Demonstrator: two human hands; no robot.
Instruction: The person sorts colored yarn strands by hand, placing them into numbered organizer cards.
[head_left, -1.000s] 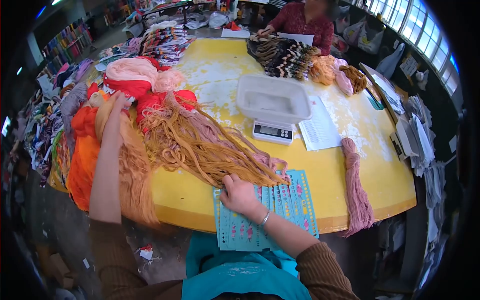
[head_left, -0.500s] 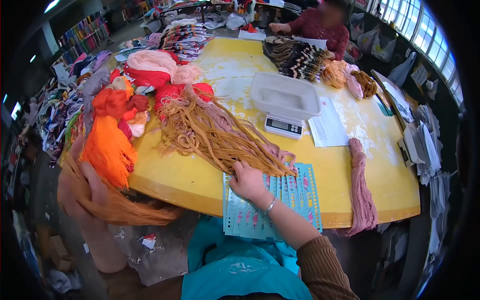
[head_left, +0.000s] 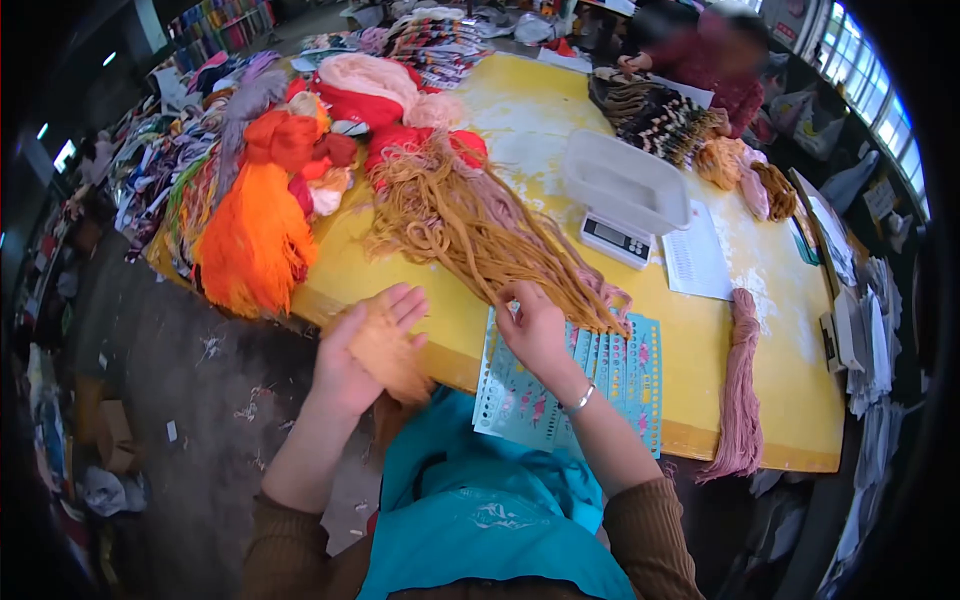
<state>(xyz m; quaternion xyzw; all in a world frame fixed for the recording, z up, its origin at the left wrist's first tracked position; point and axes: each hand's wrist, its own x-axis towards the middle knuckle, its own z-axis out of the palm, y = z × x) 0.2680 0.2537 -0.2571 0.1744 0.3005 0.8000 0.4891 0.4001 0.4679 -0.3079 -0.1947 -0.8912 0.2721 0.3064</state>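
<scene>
By the counter's (head_left: pixel 685 375) near edge, my left fingers (head_left: pixel 404 303) were spread, peach thread (head_left: pixel 385 352) across the palm (head_left: pixel 343 372); a light touch seemed best against tangles. Whether my right fingers (head_left: pixel 526 292) pinched the brown yarn (head_left: pixel 500 230) lying there, I couldn't tell.

The scene is taken in by one wide-angle camera worn on the head, pointed forward and down. The teal apron (head_left: pixel 440 545) is seen from above at bottom centre, very near the lens. The left hand (head_left: pixel 345 370) and the right hand (head_left: pixel 537 328) are framed close by, around the middle. The worktop (head_left: pixel 690 370) is viewed obliquely across its near edge, its far side shown high in the frame. Floor (head_left: pixel 210 420) is looked down upon at lower left; windows (head_left: pixel 870 85) are bent at upper right, and the corners are darkened.
</scene>
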